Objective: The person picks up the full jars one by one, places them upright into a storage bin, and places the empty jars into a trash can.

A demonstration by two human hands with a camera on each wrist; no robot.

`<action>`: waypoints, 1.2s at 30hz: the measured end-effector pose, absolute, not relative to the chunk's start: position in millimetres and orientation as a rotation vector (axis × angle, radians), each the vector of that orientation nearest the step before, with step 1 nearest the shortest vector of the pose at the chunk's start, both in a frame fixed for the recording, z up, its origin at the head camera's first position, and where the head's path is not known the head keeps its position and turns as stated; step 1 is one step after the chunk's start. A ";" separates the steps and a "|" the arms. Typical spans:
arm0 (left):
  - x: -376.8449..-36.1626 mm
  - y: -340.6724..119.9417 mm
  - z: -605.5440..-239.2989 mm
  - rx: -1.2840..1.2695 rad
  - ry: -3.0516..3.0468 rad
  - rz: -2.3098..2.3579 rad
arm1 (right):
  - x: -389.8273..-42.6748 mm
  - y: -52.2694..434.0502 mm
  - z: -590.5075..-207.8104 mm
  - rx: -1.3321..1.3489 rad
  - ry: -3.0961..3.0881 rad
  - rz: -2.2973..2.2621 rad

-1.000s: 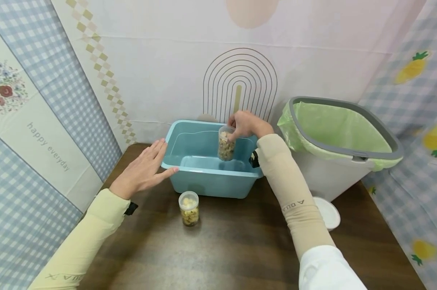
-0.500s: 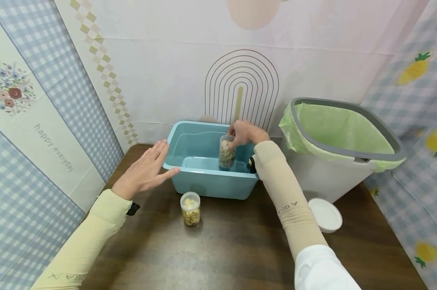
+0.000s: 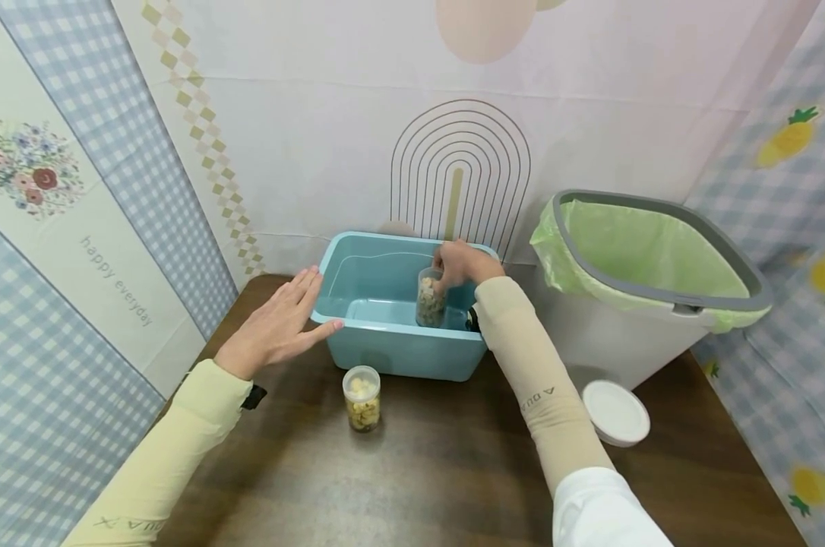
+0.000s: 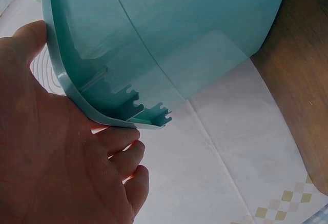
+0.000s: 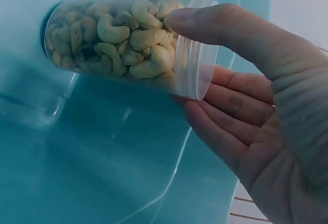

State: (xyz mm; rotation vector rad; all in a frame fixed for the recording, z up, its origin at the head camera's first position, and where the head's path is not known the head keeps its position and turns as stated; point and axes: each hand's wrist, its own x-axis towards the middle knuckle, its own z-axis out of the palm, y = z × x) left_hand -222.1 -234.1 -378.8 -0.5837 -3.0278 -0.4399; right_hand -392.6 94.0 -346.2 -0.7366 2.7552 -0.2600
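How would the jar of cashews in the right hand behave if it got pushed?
The jar is taller than wide, so a push near the top might tip it; being round, it would probably roll afterwards. Packed with cashews, it likely has some heft.

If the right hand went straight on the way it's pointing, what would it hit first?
The right hand points down into the blue tub, so the jar of nuts it holds would likely meet the tub's floor first; whether they already touch is unclear.

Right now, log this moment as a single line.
right hand: grips cashew jar inside blue tub | cashew jar touching bottom: unclear | left hand: at tub's rim | second jar: upright on table, in front of tub
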 end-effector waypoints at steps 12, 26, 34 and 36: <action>-214.4 -229.7 -375.4 -0.645 -3.006 -0.446 | -375.7 106.9 -346.0 -0.676 2.757 -0.248; -207.9 -212.0 -372.2 -0.653 -2.994 -0.508 | -355.4 129.3 -297.3 -0.606 2.776 -0.225; -211.9 -204.3 -370.8 -0.631 -3.008 -0.501 | -345.9 137.7 -271.8 -0.669 2.758 -0.226; -212.7 -203.1 -370.2 -0.621 -3.012 -0.498 | -342.8 141.0 -267.0 -0.676 2.765 -0.227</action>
